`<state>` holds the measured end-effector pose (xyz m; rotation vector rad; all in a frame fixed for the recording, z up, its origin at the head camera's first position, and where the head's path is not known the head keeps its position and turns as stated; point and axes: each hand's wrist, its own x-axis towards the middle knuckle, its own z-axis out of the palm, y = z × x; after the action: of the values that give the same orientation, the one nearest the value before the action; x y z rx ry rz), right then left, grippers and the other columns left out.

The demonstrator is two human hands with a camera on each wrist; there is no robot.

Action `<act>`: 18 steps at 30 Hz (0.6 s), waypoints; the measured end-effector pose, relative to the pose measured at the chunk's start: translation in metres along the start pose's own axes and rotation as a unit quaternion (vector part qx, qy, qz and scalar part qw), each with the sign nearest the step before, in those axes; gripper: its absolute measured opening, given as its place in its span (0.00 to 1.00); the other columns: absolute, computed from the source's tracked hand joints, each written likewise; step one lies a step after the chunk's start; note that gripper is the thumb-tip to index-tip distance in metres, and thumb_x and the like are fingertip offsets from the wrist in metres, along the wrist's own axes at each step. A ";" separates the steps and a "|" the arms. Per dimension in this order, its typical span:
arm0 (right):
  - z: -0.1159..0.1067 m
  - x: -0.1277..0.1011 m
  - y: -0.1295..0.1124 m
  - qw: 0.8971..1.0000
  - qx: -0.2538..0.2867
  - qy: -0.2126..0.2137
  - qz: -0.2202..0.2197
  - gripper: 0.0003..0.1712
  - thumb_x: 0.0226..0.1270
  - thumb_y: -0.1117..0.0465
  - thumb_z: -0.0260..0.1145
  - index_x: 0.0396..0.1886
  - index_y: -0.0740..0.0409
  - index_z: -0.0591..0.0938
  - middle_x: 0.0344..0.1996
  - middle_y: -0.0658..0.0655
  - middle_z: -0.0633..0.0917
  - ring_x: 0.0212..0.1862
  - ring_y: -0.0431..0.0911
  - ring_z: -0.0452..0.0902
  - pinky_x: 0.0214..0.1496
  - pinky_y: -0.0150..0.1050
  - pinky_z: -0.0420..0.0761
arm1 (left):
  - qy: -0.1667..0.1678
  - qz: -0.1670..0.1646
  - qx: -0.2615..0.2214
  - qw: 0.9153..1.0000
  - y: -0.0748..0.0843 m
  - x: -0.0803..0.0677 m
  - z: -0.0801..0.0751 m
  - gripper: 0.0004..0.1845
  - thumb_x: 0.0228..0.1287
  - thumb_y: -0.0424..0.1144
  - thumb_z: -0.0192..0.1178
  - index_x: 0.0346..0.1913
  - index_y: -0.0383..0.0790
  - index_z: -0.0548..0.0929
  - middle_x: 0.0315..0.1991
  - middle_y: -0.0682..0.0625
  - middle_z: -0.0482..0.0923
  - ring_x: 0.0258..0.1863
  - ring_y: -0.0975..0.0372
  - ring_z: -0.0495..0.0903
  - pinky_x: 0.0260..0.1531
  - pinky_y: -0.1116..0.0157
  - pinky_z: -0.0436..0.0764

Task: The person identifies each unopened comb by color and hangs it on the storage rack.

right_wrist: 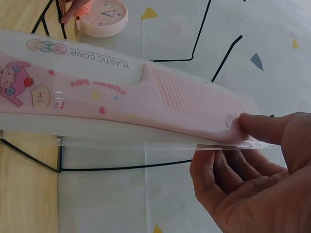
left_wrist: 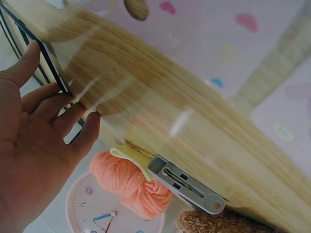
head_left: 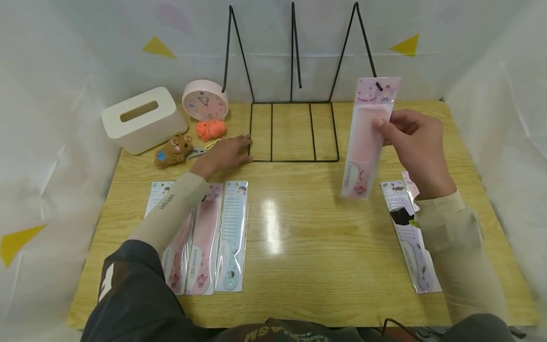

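My right hand (head_left: 420,142) pinches a packaged pink comb (head_left: 365,142) by its right edge, thumb in front. The pack hangs upright at the right prong of a black wire rack (head_left: 295,102), whose tip shows in front of the printed header. In the right wrist view, the comb (right_wrist: 112,92) lies in clear wrapping under my thumb. My left hand (head_left: 224,154) rests at the left side of the rack's base, its fingers spread and loosely bent along the wire (left_wrist: 53,68). The middle and left prongs hold nothing.
More packaged combs lie front left, including a blue one (head_left: 232,237), partly under my left arm. Purple comb packs (head_left: 410,247) lie front right under my right arm. Back left are a tissue box (head_left: 145,121), pink clock (head_left: 205,100), orange yarn (head_left: 211,129), plush bear (head_left: 173,151) and a yellow-and-grey cutter (head_left: 198,152).
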<state>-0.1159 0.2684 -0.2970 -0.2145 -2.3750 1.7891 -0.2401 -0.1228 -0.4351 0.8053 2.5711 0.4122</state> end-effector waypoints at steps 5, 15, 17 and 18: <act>0.004 0.029 0.002 1.000 0.003 -0.017 -0.002 0.16 0.63 0.57 0.74 0.45 0.64 0.86 0.37 0.52 0.87 0.33 0.42 0.83 0.38 0.29 0.85 | 0.002 -0.001 0.002 1.000 0.000 0.000 0.000 0.36 0.74 0.53 0.57 0.76 0.40 0.62 0.79 0.44 0.50 0.75 0.45 0.57 0.73 0.48 0.59; 0.013 0.100 -0.003 0.998 -0.020 -0.055 0.018 0.15 0.64 0.54 0.73 0.43 0.61 0.85 0.39 0.49 0.84 0.43 0.42 0.82 0.44 0.27 0.82 | -0.007 -0.009 -0.005 1.000 0.001 0.000 0.000 0.36 0.74 0.51 0.57 0.77 0.39 0.60 0.79 0.44 0.49 0.76 0.46 0.54 0.74 0.48 0.56; 0.014 0.113 -0.004 0.998 -0.024 -0.063 0.014 0.16 0.64 0.54 0.72 0.44 0.61 0.85 0.37 0.49 0.85 0.43 0.42 0.81 0.45 0.27 0.81 | -0.007 -0.009 -0.005 1.000 0.001 0.000 0.000 0.36 0.74 0.52 0.57 0.77 0.39 0.60 0.79 0.44 0.48 0.76 0.46 0.53 0.74 0.48 0.56; 0.016 0.120 -0.006 0.997 -0.022 -0.067 0.017 0.16 0.65 0.54 0.72 0.44 0.61 0.85 0.37 0.49 0.85 0.42 0.42 0.81 0.44 0.27 0.81 | -0.008 -0.009 -0.004 1.000 0.000 0.000 0.000 0.36 0.74 0.52 0.57 0.77 0.39 0.59 0.79 0.44 0.48 0.77 0.46 0.53 0.75 0.48 0.55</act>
<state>-0.2362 0.2772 -0.2909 -0.1453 -2.5183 1.8231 -0.2403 -0.1223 -0.4347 0.7782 2.5588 0.4087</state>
